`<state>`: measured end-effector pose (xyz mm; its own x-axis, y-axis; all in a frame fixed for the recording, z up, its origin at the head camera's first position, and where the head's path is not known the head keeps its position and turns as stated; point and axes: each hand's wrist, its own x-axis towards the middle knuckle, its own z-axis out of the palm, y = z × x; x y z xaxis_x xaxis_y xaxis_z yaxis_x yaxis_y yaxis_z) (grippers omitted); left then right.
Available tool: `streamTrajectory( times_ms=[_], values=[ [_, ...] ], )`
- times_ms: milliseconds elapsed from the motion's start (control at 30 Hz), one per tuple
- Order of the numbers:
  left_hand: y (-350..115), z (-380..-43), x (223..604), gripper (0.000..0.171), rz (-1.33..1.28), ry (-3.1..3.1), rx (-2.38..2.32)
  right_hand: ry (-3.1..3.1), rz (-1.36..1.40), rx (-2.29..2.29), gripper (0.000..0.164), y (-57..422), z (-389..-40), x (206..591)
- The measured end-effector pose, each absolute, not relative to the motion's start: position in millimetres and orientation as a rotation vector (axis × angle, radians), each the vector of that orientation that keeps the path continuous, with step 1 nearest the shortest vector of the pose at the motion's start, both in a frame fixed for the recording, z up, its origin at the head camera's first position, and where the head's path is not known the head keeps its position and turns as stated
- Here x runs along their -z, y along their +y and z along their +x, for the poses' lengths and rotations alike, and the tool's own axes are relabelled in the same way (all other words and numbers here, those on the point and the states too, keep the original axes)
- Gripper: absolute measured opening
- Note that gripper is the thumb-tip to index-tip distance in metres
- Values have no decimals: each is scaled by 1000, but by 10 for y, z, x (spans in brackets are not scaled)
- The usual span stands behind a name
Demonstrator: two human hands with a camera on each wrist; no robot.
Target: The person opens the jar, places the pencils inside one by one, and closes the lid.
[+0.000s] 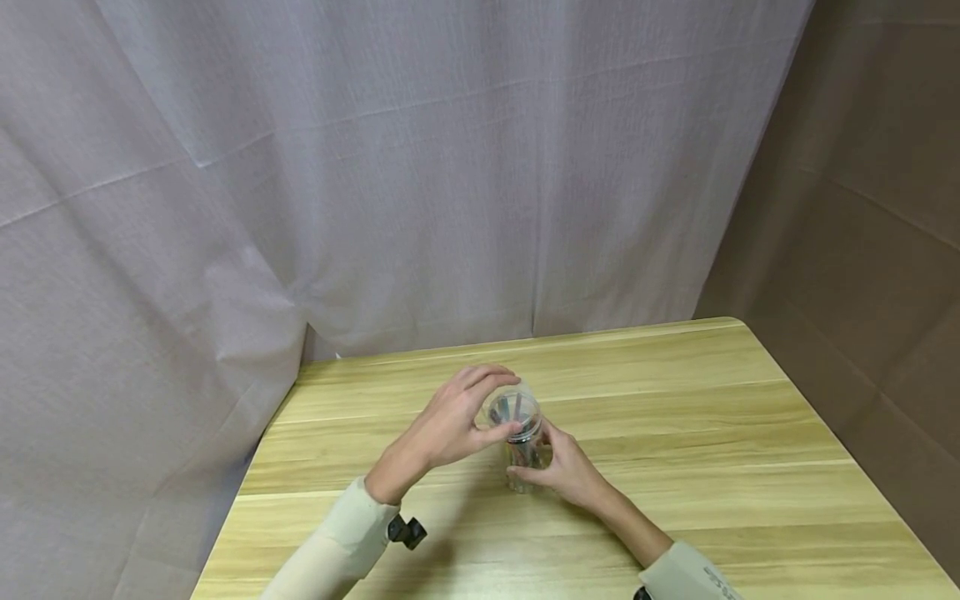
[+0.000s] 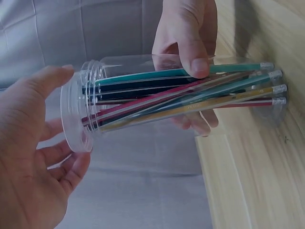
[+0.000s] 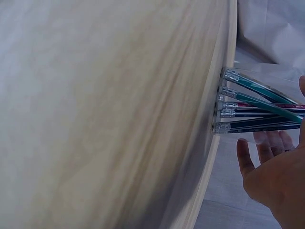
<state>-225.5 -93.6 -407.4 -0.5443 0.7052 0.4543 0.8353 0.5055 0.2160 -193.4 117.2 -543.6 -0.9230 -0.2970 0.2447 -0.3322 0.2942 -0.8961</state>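
A clear plastic jar [image 1: 522, 457] stands upright on the wooden table, with several pencils [image 2: 181, 101] inside, coloured teal, dark blue, red and gold. Their eraser ends point down at the jar's base. My left hand [image 1: 453, 423] holds the clear lid [image 2: 71, 114] at the jar's mouth, thumb on one side and fingers around the other. Lower down, my right hand [image 1: 567, 472] grips the jar's body, its thumb lying across the near side in the head view. In the right wrist view, the eraser ends [image 3: 228, 106] show through the clear wall near the table.
The light wood table [image 1: 675, 433] reaches to a grey curtain [image 1: 420, 192] at the back. A brown cloth [image 1: 870, 233] hangs along the right side. A small black device [image 1: 407, 531] is strapped at my left sleeve.
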Motion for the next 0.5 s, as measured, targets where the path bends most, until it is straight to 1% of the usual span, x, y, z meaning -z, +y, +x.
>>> streamTrajectory(
  times_ms=[233, 500],
  values=[
    [-917, -2223, 4082, 59, -1384, -2409, 590, -2493, 634, -1736, 83, 1175, -1936, 5452],
    [-915, -2187, 4111, 59, -1348, -2473, 549, -2482, 673, -1735, 82, 1160, -1933, 5456]
  ],
)
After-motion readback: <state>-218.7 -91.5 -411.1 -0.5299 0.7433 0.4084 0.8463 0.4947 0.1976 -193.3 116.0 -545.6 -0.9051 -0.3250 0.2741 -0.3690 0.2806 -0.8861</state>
